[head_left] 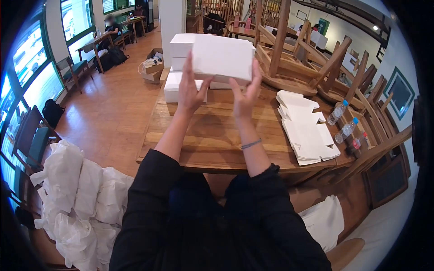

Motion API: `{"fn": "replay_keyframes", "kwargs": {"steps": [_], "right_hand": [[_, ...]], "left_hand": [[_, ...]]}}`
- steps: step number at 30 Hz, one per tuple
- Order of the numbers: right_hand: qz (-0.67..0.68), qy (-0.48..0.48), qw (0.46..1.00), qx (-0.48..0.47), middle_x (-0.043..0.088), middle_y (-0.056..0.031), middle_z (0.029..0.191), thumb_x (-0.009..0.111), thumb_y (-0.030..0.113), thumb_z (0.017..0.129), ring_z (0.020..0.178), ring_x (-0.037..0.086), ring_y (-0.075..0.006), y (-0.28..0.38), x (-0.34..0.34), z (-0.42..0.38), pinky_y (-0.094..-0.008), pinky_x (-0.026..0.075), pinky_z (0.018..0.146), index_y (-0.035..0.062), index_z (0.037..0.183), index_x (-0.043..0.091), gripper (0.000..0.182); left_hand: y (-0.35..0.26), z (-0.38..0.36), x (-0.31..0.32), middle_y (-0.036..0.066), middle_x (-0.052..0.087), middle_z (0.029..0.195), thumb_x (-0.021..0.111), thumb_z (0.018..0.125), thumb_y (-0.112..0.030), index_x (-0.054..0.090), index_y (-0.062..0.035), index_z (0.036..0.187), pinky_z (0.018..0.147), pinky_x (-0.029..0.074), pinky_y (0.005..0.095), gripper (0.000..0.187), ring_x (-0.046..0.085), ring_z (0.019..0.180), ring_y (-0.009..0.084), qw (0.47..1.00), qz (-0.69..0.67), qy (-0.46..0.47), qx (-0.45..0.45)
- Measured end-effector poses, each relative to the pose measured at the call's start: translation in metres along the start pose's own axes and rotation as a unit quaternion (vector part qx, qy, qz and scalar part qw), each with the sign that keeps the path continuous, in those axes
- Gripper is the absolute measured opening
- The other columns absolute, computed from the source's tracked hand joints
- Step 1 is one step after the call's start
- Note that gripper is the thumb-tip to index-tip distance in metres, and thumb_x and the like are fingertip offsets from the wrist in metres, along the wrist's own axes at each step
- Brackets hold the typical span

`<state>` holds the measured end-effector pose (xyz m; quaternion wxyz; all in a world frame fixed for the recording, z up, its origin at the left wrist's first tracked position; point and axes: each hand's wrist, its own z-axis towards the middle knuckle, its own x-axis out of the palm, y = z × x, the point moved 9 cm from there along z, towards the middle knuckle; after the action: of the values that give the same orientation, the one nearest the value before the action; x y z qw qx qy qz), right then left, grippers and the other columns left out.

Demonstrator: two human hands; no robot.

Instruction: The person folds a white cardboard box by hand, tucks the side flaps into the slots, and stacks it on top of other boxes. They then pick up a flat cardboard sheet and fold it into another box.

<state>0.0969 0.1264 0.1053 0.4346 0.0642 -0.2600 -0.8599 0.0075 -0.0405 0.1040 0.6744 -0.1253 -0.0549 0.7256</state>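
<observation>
Head view: white cardboard box (224,56) held up over the far side of the wooden table (212,135), left hand (190,90) and right hand (245,97) pressed flat-fingered against its near face and underside. Stacked boxes (181,67) sit just behind. Risk: open-palm hold is loose; box may slip and topple that stack.

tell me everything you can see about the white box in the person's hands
The white box looks like plain folded card, rectangular, closed, with no print showing. It is held up above the wooden table, tilted slightly, in front of a stack of similar boxes. The left hand and right hand press its lower edge and sides, fingers spread.
</observation>
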Motion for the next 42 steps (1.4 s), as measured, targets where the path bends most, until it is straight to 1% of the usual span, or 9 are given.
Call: {"fn": "replay_keyframes", "kwargs": {"steps": [1, 5, 9, 15, 18, 21, 27, 33, 42], "right_hand": [[0.035, -0.012, 0.999, 0.001, 0.036, -0.0166, 0.164, 0.074, 0.012, 0.093, 0.153, 0.034, -0.0294, 0.001, 0.014, 0.001, -0.0422, 0.029, 0.126, 0.0028, 0.161, 0.031, 0.081], [0.027, -0.017, 0.999, 0.029, 0.038, -0.0244, 0.163, 0.070, 0.014, 0.094, 0.152, 0.038, -0.0360, -0.003, 0.064, 0.001, -0.0433, 0.033, 0.124, 0.0015, 0.162, 0.029, 0.080], [-0.006, -0.037, 0.999, 0.016, 0.037, -0.0242, 0.163, 0.067, 0.012, 0.094, 0.152, 0.036, -0.0388, -0.017, 0.092, -0.010, -0.0450, 0.031, 0.125, 0.0003, 0.163, 0.026, 0.081], [-0.058, 0.009, 0.998, -0.023, 0.031, -0.0244, 0.166, 0.067, 0.006, 0.089, 0.154, 0.032, -0.0409, -0.044, 0.099, -0.023, -0.0466, 0.030, 0.126, 0.0001, 0.165, 0.019, 0.090], [-0.056, 0.013, 0.998, -0.002, 0.030, -0.0243, 0.166, 0.068, 0.005, 0.089, 0.154, 0.032, -0.0414, -0.053, 0.095, -0.028, -0.0473, 0.030, 0.126, 0.0009, 0.165, 0.017, 0.091], [-0.094, 0.022, 0.995, -0.003, 0.033, -0.0246, 0.165, 0.069, 0.013, 0.094, 0.152, 0.037, -0.0395, -0.061, 0.095, -0.032, -0.0447, 0.036, 0.122, 0.0054, 0.167, 0.015, 0.091], [-0.096, 0.039, 0.994, 0.017, 0.031, -0.0274, 0.165, 0.070, 0.010, 0.092, 0.152, 0.034, -0.0445, -0.076, 0.097, -0.037, -0.0480, 0.034, 0.124, 0.0050, 0.167, 0.013, 0.095], [-0.104, 0.057, 0.992, 0.044, 0.032, -0.0292, 0.164, 0.070, 0.014, 0.093, 0.150, 0.036, -0.0473, -0.089, 0.100, -0.040, -0.0494, 0.038, 0.121, 0.0058, 0.168, 0.008, 0.098], [-0.113, 0.067, 0.989, 0.061, 0.030, -0.0284, 0.166, 0.071, 0.017, 0.093, 0.151, 0.036, -0.0461, -0.094, 0.101, -0.041, -0.0479, 0.039, 0.120, 0.0081, 0.169, 0.006, 0.100]], "left_hand": [[0.005, 0.000, -0.011, 0.024, 0.027, 0.170, 0.074, 0.097, -0.028, 0.012, -0.0054, 0.167, 0.120, 0.038, 0.0496, 0.096, 0.038, 0.151, 0.0424, 1.000, -0.011, -0.013, -0.026], [0.031, 0.000, -0.043, 0.028, 0.029, 0.167, 0.074, 0.099, -0.029, 0.003, -0.0083, 0.169, 0.122, 0.033, 0.0490, 0.102, 0.037, 0.150, 0.0406, 0.997, 0.002, -0.060, -0.051], [0.053, -0.004, -0.055, 0.026, 0.036, 0.162, 0.068, 0.103, -0.030, 0.017, -0.0067, 0.166, 0.122, 0.032, 0.0472, 0.085, 0.038, 0.149, 0.0384, 0.991, -0.012, -0.083, -0.101], [0.073, -0.014, -0.054, 0.024, 0.042, 0.159, 0.058, 0.109, -0.032, 0.040, -0.0047, 0.154, 0.121, 0.032, 0.0461, 0.056, 0.041, 0.147, 0.0378, 0.988, 0.003, -0.083, -0.129], [0.076, -0.018, -0.048, 0.024, 0.042, 0.160, 0.058, 0.109, -0.035, 0.043, -0.0059, 0.152, 0.122, 0.032, 0.0475, 0.055, 0.039, 0.149, 0.0405, 0.987, -0.001, -0.077, -0.143], [0.080, -0.022, -0.045, 0.023, 0.043, 0.159, 0.056, 0.109, -0.038, 0.043, -0.0063, 0.152, 0.121, 0.033, 0.0478, 0.054, 0.040, 0.149, 0.0409, 0.983, 0.022, -0.069, -0.169], [0.091, -0.031, -0.042, 0.023, 0.045, 0.157, 0.052, 0.110, -0.043, 0.043, -0.0063, 0.151, 0.119, 0.036, 0.0473, 0.056, 0.043, 0.146, 0.0416, 0.978, 0.044, -0.061, -0.193], [0.098, -0.037, -0.040, 0.021, 0.048, 0.155, 0.051, 0.110, -0.045, 0.043, -0.0069, 0.151, 0.115, 0.040, 0.0473, 0.057, 0.047, 0.143, 0.0414, 0.974, 0.065, -0.051, -0.212], [0.105, -0.040, -0.040, 0.020, 0.051, 0.152, 0.050, 0.110, -0.045, 0.044, -0.0091, 0.150, 0.110, 0.044, 0.0486, 0.055, 0.051, 0.139, 0.0421, 0.966, 0.103, -0.043, -0.233]]}}
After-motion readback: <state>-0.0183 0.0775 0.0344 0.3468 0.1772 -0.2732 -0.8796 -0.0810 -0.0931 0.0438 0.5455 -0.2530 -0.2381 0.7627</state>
